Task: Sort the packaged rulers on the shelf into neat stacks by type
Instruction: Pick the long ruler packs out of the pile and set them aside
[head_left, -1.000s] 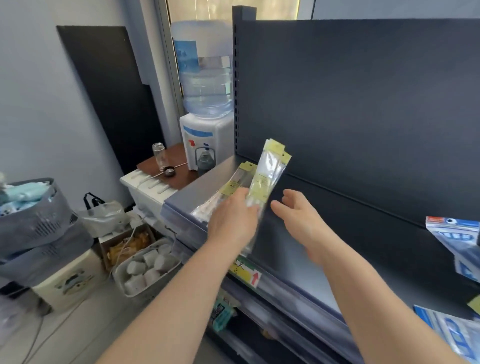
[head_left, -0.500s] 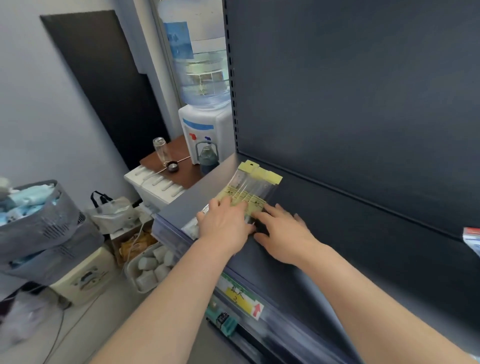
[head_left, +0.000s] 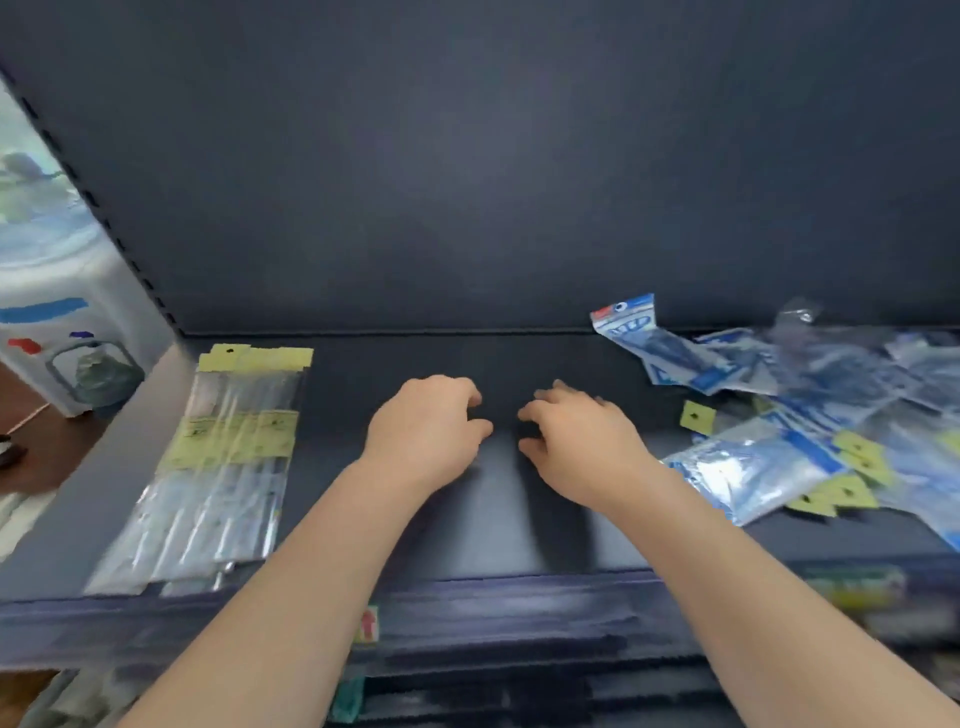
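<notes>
— Now, nearest first: what are the hands doing?

— Both have come off the stack. The left hand (head_left: 426, 431) and the right hand (head_left: 576, 441) hover side by side over the bare middle of the shelf (head_left: 498, 525). Each grip is slack, with the fingers loosely curled and nothing in either.

— And half a second back?

— They were pressing the yellow-headed stack (head_left: 218, 467) flat. It now lies squared up at the shelf's left end, so I'd judge that type settled for the moment (though more of it may be waiting elsewhere).

— Which way does it lie?

— Its long axis runs front to back. The clear tails are at the shelf's front lip and the yellow headers point at the back panel (head_left: 467, 182).

— What remains?

— The blue packs (head_left: 769, 462) lie in a jumble to the right, pointing every way. A few yellow-tagged packs (head_left: 857, 460) are mixed in among them. That heap looks like the next job.
</notes>
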